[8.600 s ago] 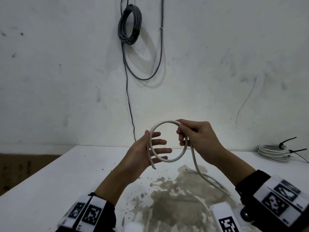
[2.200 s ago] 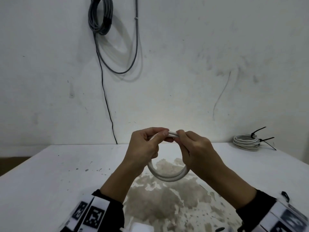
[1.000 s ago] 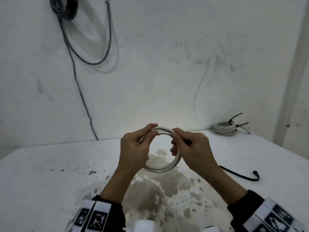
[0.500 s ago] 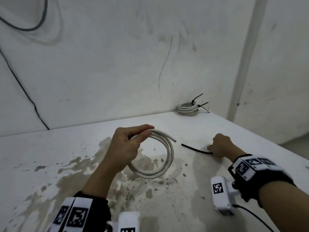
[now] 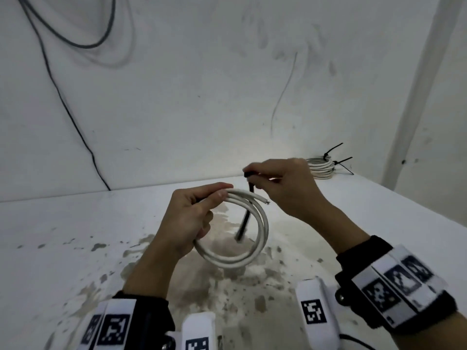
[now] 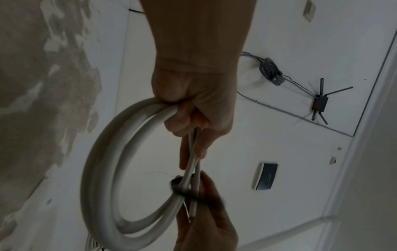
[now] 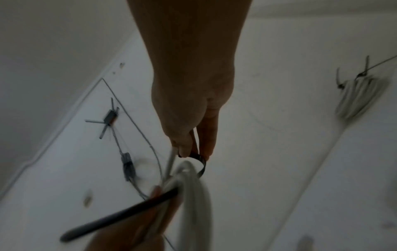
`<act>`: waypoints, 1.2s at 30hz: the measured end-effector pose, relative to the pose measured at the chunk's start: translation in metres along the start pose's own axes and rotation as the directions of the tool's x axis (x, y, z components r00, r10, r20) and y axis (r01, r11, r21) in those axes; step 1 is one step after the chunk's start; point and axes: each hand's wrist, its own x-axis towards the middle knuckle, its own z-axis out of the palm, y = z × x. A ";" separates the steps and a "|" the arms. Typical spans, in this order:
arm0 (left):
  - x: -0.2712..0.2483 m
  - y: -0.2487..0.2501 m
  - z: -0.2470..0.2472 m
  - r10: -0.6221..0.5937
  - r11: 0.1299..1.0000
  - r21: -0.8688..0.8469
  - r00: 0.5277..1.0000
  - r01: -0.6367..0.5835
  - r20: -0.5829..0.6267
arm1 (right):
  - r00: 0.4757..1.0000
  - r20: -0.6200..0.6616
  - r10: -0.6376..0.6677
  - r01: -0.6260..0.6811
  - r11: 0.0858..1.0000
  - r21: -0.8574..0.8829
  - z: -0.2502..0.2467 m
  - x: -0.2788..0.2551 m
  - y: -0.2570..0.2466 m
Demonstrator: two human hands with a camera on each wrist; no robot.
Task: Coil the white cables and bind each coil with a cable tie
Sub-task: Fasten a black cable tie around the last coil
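My left hand (image 5: 202, 210) grips a white cable coil (image 5: 257, 238) by its top, holding it upright above the table. The coil (image 6: 103, 169) has a few turns, and a bare cut end (image 5: 265, 201) sticks out to the right. My right hand (image 5: 255, 174) pinches the head end of a black cable tie (image 5: 246, 218), whose strap hangs down through the coil's ring. In the left wrist view the tie (image 6: 184, 195) crosses the cable strands just below my left fingers. The right wrist view shows the tie (image 7: 120, 214) bent in a loop by my fingertips, blurred.
A second white coil (image 5: 321, 168), bound with black ties, lies at the far right of the white table (image 5: 75, 248) by the wall. The table's middle is stained brown. Grey cables (image 5: 63, 79) hang on the wall at upper left. The table edge runs along the right.
Half a second ago my right hand was down on the table at the black tie. It has since lifted the tie up to the coil, which my left hand kept holding.
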 end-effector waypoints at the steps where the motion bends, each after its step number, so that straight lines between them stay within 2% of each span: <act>1: 0.001 0.000 -0.004 0.000 1.000 0.006 1.000 0.000 -0.020 | 0.999 0.025 0.049 -0.050 0.996 0.073 0.004 0.002 -0.009; 3: 0.003 0.000 -0.010 0.006 1.000 0.011 0.998 -0.005 -0.057 | 0.992 0.075 0.103 -0.116 0.975 0.192 0.013 0.005 -0.021; 8: 0.008 -0.001 -0.020 0.022 1.000 -0.016 0.983 -0.026 -0.184 | 0.983 0.122 0.134 -0.166 0.934 0.315 0.034 0.006 -0.028; 12: 0.011 -0.002 -0.019 -0.023 0.994 -0.106 0.962 -0.006 -0.273 | 0.991 0.085 0.100 -0.117 0.966 0.230 0.046 0.006 -0.022; 15: 0.012 -0.007 -0.017 -0.064 0.991 -0.131 0.954 0.026 -0.294 | 0.998 0.041 0.048 -0.055 0.979 0.196 0.057 0.005 -0.017; 17: 0.013 -0.010 -0.018 -0.042 0.999 -0.028 0.963 0.036 -0.265 | 0.999 0.042 0.032 -0.040 0.982 0.184 0.061 0.004 -0.014; 19: 0.012 -0.010 -0.020 -0.008 0.988 0.148 0.982 0.037 -0.187 | 0.998 0.051 0.039 -0.048 0.982 0.181 0.063 0.004 -0.012; 22: 0.011 -0.010 -0.026 0.038 0.912 0.410 0.994 0.009 -0.105 | 0.996 0.093 0.020 -0.033 0.988 0.150 0.068 0.002 -0.012; 25: 0.009 -0.010 -0.029 0.101 0.837 0.546 0.992 -0.041 -0.080 | 0.992 0.126 -0.029 0.016 0.995 0.098 0.074 0.000 -0.010; 30: 0.010 -0.008 -0.029 0.182 0.831 0.540 0.983 -0.134 -0.036 | 0.992 0.129 -0.002 -0.020 0.985 0.169 0.068 0.002 -0.012; 33: 0.011 -0.007 -0.027 0.222 0.881 0.450 0.968 -0.147 -0.120 | 0.990 0.136 -0.037 0.019 0.991 0.135 0.067 0.002 -0.014; 36: 0.010 -0.003 -0.023 0.203 0.942 0.309 0.954 -0.129 -0.220 | 0.981 0.168 -0.094 0.081 0.993 0.081 0.065 0.002 -0.018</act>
